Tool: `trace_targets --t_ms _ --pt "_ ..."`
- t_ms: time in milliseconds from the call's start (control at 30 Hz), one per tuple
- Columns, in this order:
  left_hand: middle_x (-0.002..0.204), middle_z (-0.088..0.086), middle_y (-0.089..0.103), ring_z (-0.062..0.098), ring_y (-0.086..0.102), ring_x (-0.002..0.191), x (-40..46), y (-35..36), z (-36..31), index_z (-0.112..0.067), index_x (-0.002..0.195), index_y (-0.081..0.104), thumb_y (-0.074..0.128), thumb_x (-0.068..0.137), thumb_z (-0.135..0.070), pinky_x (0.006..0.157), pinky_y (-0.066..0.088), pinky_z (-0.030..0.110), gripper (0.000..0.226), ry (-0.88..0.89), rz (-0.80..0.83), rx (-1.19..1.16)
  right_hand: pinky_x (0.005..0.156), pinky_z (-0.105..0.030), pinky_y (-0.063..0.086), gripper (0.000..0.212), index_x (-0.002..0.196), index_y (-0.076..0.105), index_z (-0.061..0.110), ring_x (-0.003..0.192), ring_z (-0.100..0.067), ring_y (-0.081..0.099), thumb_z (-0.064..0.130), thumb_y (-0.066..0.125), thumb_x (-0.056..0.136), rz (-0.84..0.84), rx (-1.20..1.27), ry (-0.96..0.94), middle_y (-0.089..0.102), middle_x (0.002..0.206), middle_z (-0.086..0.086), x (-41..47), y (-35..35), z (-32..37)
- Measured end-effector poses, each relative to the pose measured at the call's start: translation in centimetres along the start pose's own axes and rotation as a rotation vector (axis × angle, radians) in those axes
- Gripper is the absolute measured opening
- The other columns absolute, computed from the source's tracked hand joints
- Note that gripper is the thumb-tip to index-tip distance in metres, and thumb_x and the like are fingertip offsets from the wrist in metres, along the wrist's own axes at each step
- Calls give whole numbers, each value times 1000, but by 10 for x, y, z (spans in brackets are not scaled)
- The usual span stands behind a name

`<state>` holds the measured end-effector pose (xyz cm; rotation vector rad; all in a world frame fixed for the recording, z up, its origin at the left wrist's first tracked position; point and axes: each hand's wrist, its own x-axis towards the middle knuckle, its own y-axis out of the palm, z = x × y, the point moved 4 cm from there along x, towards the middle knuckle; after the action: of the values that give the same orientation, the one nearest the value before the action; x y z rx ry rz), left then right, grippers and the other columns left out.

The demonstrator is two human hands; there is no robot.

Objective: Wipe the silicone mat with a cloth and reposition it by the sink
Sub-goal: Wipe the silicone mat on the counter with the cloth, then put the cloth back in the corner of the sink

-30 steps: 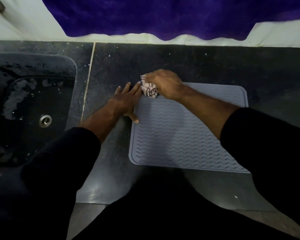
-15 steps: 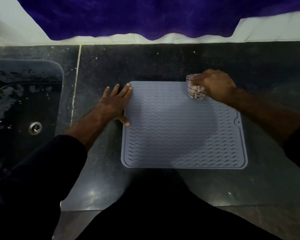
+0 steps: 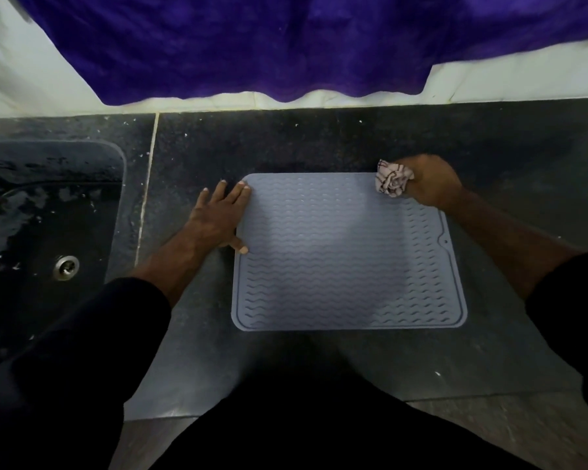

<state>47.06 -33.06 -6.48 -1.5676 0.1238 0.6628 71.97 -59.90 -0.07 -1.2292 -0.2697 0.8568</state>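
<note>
Left hand (image 3: 218, 220) lies flat, pinning the silicone mat (image 3: 347, 259); right hand (image 3: 428, 184) grips the balled cloth (image 3: 392, 183) at its far corner, mid-wipe; next stroke likely sweeps nearer rows

Right hand (image 3: 431, 183) gripping cloth (image 3: 392, 183)

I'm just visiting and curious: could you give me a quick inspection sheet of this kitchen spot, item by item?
Surface: dark speckled counter, pale crumbs scattered.
Job's things: grey silicone mat flat on counter; crumpled checked cloth at its far right corner.
Clutter: nothing seen.
Hands: left hand flat, fingers on mat's left edge; right hand grips cloth.
Cables: nothing seen.
Surroundings: wet black sink to the left; purple towel hanging behind.
</note>
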Motion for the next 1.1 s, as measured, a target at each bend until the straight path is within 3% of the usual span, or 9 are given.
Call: trace_targets --t_ms 100,233,367,533,700,767,867,1033,1100 --pt "162 3 -6 29 -4 148 -17 7 -6 -18 153 -6 76 74 -47 116 7 52 118 -11 -108 -53 93 -42 51 31 115 66 8 101 -24 65 25 66 88 -33 330 91 69 111 -11 -15 2 19" --pt "162 0 -1 22 1 148 -43 21 -13 -22 154 1 61 90 -37 118 10 46 89 -48 -188 -255 55 -17 53 15 97 72 19 66 -1 67 20 71 82 -56 637 191 71 85 2 -35 21 47" --pt "161 2 12 21 12 147 -70 18 -39 -21 154 13 51 94 -48 118 17 42 76 9 -386 -622 81 -33 56 25 103 70 8 93 -24 69 2 68 79 -15 976 226 71 104 -15 -46 52 91" --pt "162 7 3 16 1 148 -97 9 -87 -10 154 3 40 100 -41 120 7 32 72 63 -543 -918 84 -36 56 18 100 70 7 92 -25 70 3 62 85 22 1280 195 73 98 -12 -57 99 172" --pt "160 11 -8 17 -12 147 -127 25 -104 -6 152 1 30 105 -24 121 -4 33 58 -59 -626 -1000 82 -39 56 27 110 66 -1 97 -31 67 15 57 90 143 1542 285 68 110 -21 -61 129 229" --pt "159 7 -8 15 -12 146 -137 28 -101 -9 152 3 29 105 -22 121 -5 32 54 -41 -636 -1008 90 -42 54 35 116 63 -1 103 -32 65 24 56 92 241 1551 311 65 117 -21 -61 138 237" --pt "160 10 -4 18 -10 148 -149 32 -99 -11 152 4 26 105 -27 121 -4 35 55 -59 -583 -933 101 -43 47 40 119 63 3 110 -29 63 33 54 93 338 1532 337 66 118 -17 -64 150 243" --pt "159 1 -3 7 -14 143 -177 41 -96 -12 153 7 30 103 -41 116 -12 20 63 -87 -588 -873 95 -43 51 44 117 62 2 104 -31 65 37 51 94 411 1516 387 67 113 -19 -71 169 256" --pt "161 -3 -3 6 -10 146 -188 51 -88 -18 155 5 25 98 -53 118 -6 27 70 -134 -562 -884 92 -44 52 42 120 60 0 105 -33 64 32 52 94 428 1507 391 66 115 -22 -70 173 269"
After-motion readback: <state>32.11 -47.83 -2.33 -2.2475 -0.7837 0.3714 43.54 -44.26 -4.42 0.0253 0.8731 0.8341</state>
